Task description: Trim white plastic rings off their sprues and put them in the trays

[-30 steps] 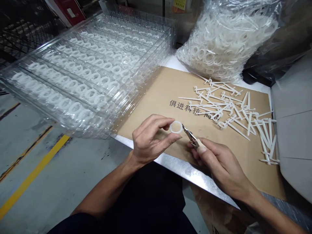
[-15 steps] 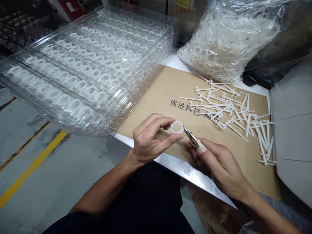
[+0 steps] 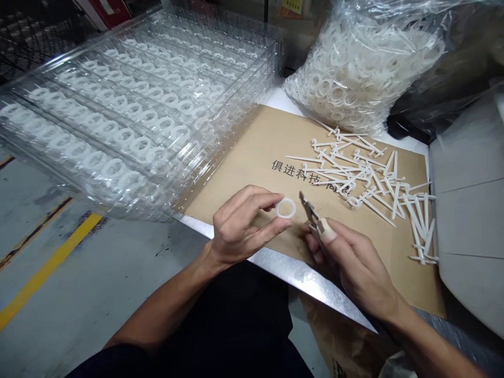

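Between the thumb and fingers of my left hand [image 3: 248, 223] is a white plastic ring [image 3: 286, 200], held above the cardboard sheet near the table's front edge. My right hand [image 3: 354, 257] is closed around a small pair of nippers [image 3: 309, 208]. Their metal tip points up and to the left, a short gap away from the ring. Something pale is wrapped round my right thumb. My right palm hides most of the tool's handles. Beyond my right hand lies a loose heap of white plastic sprue pieces [image 3: 364, 176].
A stack of clear plastic trays [image 3: 220, 139] with rows of white rings stands at the left. At the back, a clear bag [image 3: 354, 68] bulges with many rings. Printed brown cardboard [image 3: 240, 157] covers the tabletop. A grey panel [image 3: 468, 210] borders the right side.
The nippers have drawn back from the ring's right edge, where their tip was touching. My left hand still holds the ring in about the same place. The view has shifted slightly.
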Demonstrator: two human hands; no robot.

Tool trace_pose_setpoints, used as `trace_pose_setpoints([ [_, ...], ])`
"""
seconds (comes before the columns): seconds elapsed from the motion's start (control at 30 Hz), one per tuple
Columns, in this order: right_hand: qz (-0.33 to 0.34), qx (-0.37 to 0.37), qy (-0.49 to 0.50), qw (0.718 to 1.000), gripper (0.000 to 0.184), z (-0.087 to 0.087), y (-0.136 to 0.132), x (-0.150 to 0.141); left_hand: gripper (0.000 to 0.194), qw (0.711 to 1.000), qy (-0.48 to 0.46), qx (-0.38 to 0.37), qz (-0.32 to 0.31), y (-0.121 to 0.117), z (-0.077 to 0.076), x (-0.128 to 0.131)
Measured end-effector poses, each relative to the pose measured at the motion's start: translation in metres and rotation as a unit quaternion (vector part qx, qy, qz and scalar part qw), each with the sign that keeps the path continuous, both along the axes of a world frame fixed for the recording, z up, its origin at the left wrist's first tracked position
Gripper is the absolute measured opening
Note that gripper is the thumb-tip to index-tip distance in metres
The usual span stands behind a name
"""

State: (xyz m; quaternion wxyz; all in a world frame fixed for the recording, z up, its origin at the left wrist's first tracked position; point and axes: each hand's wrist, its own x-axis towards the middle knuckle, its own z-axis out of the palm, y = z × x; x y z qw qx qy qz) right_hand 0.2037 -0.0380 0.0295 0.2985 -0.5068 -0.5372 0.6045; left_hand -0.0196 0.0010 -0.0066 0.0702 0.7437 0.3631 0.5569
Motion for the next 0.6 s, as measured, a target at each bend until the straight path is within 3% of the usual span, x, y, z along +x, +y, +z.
trace_pose_setpoints([
  [0.13, -0.079, -0.043, 0.126, 0.988, 0.039, -0.004, 0.003, -0.005, 0.032, 0.993, 0.074, 0.016, -0.086, -0.002, -0.002, 0.001],
  [0.23, -0.101, -0.04, 0.1, 0.989, 0.041, -0.005, 0.005, -0.009, 0.03, 0.983, 0.114, 0.011, -0.14, -0.003, -0.004, 0.003],
  [0.37, -0.115, -0.014, 0.056, 0.992, 0.04, -0.006, 0.005, -0.014, 0.03, 0.98, 0.124, 0.008, -0.152, -0.003, -0.006, 0.004],
  [0.6, -0.121, -0.019, 0.128, 0.984, 0.024, -0.013, 0.006, -0.013, 0.029, 0.981, 0.115, 0.005, -0.158, -0.003, -0.002, 0.004],
])
